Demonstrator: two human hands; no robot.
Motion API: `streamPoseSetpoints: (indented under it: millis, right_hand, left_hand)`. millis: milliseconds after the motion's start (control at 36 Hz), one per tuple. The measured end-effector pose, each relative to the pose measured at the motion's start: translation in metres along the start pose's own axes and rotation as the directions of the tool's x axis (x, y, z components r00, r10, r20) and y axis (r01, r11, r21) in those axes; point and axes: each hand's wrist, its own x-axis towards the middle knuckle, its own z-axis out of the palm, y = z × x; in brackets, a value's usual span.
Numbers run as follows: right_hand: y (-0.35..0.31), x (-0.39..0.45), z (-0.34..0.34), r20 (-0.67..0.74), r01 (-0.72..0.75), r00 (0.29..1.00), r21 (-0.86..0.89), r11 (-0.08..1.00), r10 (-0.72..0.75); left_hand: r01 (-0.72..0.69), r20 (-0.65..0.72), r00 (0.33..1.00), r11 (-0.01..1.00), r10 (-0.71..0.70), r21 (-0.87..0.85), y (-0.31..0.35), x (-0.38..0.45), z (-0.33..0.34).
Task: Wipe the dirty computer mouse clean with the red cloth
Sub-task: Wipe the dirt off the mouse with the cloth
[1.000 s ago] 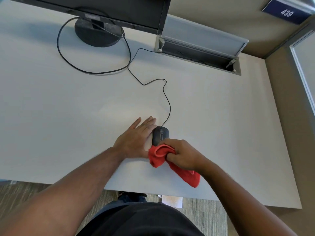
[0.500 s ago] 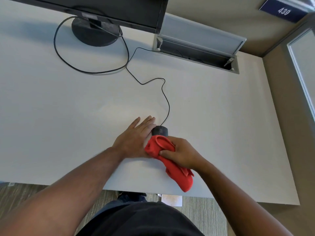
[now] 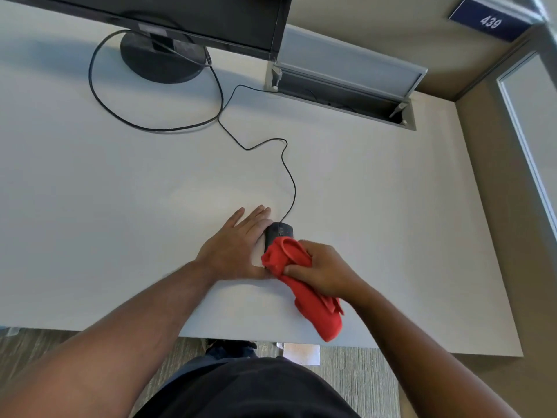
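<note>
**Red cloth pressed on black mouse, near desk edge**

Readable writing: "439" in pale digits on a dark blue sign [image 3: 489, 22], up at 1 o'clock on the beige wall. A small label on the monitor [image 3: 168, 13] bezel, too blurred to read.

Smooth matte white desk [image 3: 105, 191], flat and rectangular. Black glossy monitor on a round black base at 11 o'clock. Thin black cable [image 3: 287, 176] snaking from the base across the desk to the front of the mouse. Grey metal cable hatch [image 3: 346, 82] at 1 o'clock, long and narrow, lid tilted up. Grey striped carpet below the desk edge.

Mouse [image 3: 278, 232]: black, rounded, matte, just below desk centre toward 6 o'clock; only the front end showing, the rest under cloth.

Red cloth [image 3: 301, 276]: soft, bunched into folds over the rear of the mouse, loose tail trailing toward 5 o'clock on the desk.

Left hand [image 3: 233, 248]: flat, palm down, fingers extended and close together, resting on the desk against the mouse's 9 o'clock side.

Right hand [image 3: 324, 273]: curled tight around the bunched cloth, thumb pinning a fold, pressing it onto the mouse.
</note>
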Motion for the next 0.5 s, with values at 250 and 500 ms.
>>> streamPoseSetpoints:
  millis: [250, 500]
  right_hand:
    - [0.019, -0.008, -0.021, -0.162, -0.098, 0.984, -0.107, 0.989, 0.08]
    - [-0.001, -0.013, 0.013, 0.017, 0.358, 0.927, -0.326, 0.875, -0.374]
  left_hand:
    - [0.009, 0.057, 0.998, 1.0, -0.01, 0.012, -0.005, 0.002, 0.002]
    - [-0.009, 0.009, 1.0, 1.0, 0.008, 0.024, -0.003, 0.001, 0.004]
